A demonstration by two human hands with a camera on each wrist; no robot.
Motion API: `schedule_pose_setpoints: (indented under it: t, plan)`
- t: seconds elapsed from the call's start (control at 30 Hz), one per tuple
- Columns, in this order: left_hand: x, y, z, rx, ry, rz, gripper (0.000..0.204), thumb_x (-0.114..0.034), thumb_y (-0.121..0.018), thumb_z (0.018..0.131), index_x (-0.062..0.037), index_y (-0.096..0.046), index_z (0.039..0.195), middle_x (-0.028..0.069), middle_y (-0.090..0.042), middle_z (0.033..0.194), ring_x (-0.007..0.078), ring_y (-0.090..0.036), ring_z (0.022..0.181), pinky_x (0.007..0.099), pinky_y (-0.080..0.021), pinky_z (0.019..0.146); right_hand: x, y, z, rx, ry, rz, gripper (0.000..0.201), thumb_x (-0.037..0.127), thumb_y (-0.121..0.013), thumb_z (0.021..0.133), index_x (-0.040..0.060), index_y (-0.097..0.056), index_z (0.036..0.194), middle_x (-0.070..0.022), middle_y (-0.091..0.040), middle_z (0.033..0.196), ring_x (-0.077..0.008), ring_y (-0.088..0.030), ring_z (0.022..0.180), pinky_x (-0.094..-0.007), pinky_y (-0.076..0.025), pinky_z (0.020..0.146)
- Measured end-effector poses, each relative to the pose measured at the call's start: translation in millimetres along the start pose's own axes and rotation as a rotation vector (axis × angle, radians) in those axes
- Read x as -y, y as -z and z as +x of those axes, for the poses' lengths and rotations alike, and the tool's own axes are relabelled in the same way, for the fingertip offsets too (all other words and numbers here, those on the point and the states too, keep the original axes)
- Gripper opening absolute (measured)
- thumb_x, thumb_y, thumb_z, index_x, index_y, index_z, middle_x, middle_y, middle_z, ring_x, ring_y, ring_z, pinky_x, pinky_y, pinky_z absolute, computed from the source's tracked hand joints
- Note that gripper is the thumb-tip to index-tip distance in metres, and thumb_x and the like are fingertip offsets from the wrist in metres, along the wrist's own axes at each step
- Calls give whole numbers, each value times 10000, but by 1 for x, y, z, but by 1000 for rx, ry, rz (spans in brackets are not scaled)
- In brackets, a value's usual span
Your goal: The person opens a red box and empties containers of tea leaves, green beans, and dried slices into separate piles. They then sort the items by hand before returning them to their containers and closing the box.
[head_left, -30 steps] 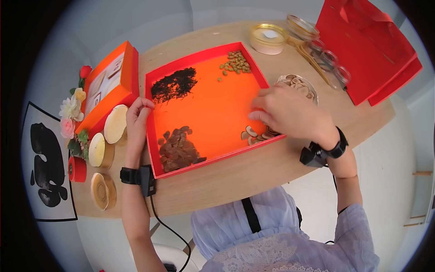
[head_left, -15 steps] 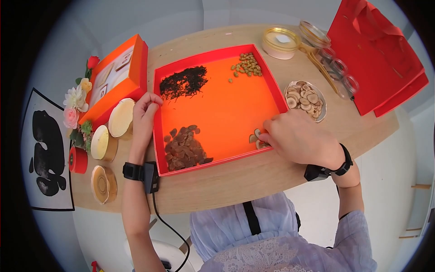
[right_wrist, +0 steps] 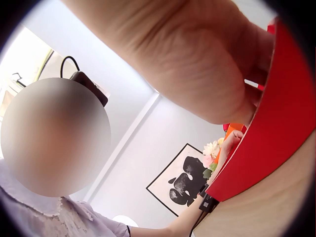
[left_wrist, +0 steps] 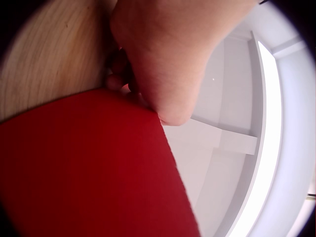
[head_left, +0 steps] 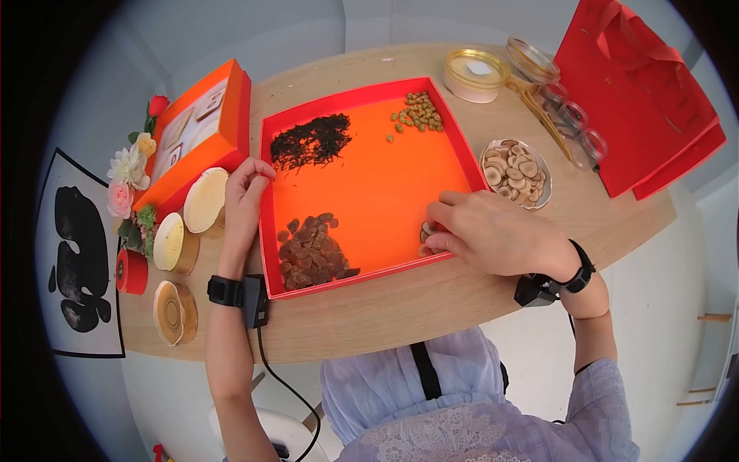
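A shallow red box [head_left: 300,289] with an orange floor stands at the middle of the table. My left hand [head_left: 245,192] holds its left wall at the rim, fingers bent over the edge. At the near right corner my right hand [head_left: 493,232] reaches over the wall, thumb and bent fingertips around pale dried slices [head_left: 424,230], mostly hidden under the hand. Inside the box lie dark shreds [head_left: 312,141] at the far left, greenish pellets [head_left: 418,112] at the far right and brown flakes [head_left: 312,250] at the near left. A bowl of dried slices [head_left: 516,172] sits just outside the right wall.
Left of the box stand an orange lid box [head_left: 204,146], flowers [head_left: 131,173] and several pale cups [head_left: 175,242]. At the back right are a gold-rimmed jar [head_left: 473,75], tongs [head_left: 543,112], small glass jars [head_left: 573,119] and a red paper bag [head_left: 639,100].
My right hand came down into the near right corner, then shifted slightly left over the slices, covering more of them. The bowl beside it came into full view. My left hand stays at the rim.
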State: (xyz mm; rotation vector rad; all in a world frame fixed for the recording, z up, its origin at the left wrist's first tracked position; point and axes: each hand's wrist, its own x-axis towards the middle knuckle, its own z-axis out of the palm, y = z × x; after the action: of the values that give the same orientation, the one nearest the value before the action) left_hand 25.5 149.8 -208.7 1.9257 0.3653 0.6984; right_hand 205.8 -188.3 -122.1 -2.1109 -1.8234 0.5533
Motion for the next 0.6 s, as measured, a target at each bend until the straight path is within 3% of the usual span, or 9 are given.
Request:
schedule_pose_setpoints:
  t: [0.23, 0.43, 0.6]
  plan:
    - [0, 0, 0, -3, 16, -2, 86, -27, -510, 904, -15, -595, 908, -11, -575, 860, 65, -522, 841, 222, -412, 775, 0, 4, 2, -102, -99, -149, 310, 271, -649, 974, -39, -655, 969, -220, -649, 896, -400, -661, 850, -483, -515, 772]
    - [1, 0, 0, 0, 6, -6, 90, -24, -507, 901, -15, -597, 908, -7, -581, 864, 66, -530, 844, 221, -416, 781, 1, 6, 3, 7, -51, -33, 344, 322, -646, 977, -21, -674, 970, -204, -654, 830, -399, -654, 794, -485, -506, 747]
    - [2, 1, 0, 2, 17, -27, 91, -24, -507, 905, -16, -597, 909, -7, -584, 868, 66, -531, 847, 221, -417, 783, -9, 6, 9, 70, -37, 36, 344, 353, -639, 985, 17, -709, 992, -192, -653, 892, -373, -649, 866, -470, -495, 774]
